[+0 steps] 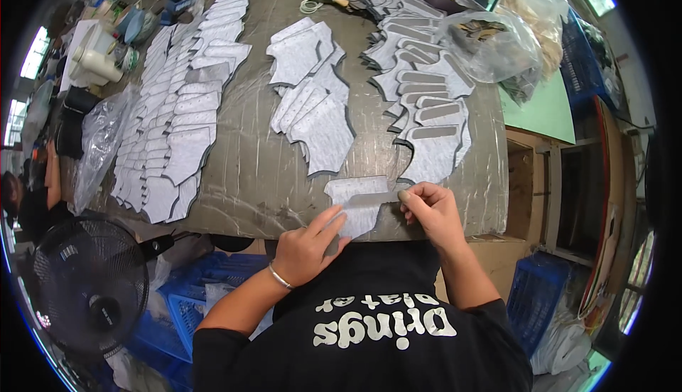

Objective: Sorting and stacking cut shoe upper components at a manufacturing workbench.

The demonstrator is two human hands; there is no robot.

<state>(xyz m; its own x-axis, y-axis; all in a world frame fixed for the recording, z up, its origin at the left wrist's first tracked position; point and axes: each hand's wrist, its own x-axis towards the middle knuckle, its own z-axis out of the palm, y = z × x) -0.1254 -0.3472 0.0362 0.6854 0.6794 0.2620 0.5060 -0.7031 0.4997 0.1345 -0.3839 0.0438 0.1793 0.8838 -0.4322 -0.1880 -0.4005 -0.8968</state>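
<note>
A light-grey, curved-edge fabric piece (pixel 361 223) lies at the near edge of the table. Across it runs a narrow dark-grey strip (pixel 376 198). My left hand (pixel 305 250) rests at the piece's left side, fingers stretched out and touching it. Thumb and forefinger of my right hand (pixel 432 211) pinch the strip's right end. Just beyond, to the right, a fanned stack of similar pieces (pixel 433 152) has dark-grey patches on top. Overlapping pieces without such patches form a middle pile (pixel 323 136).
Long rows of overlapping pieces (pixel 192 122) cover the table's left side. Scissors (pixel 341 0) lie at the far edge, and clear plastic bags (pixel 490 44) at the far right. A black fan (pixel 92 285) stands at lower left near blue crates (pixel 188 314). Another person's arm (pixel 53 172) shows at far left.
</note>
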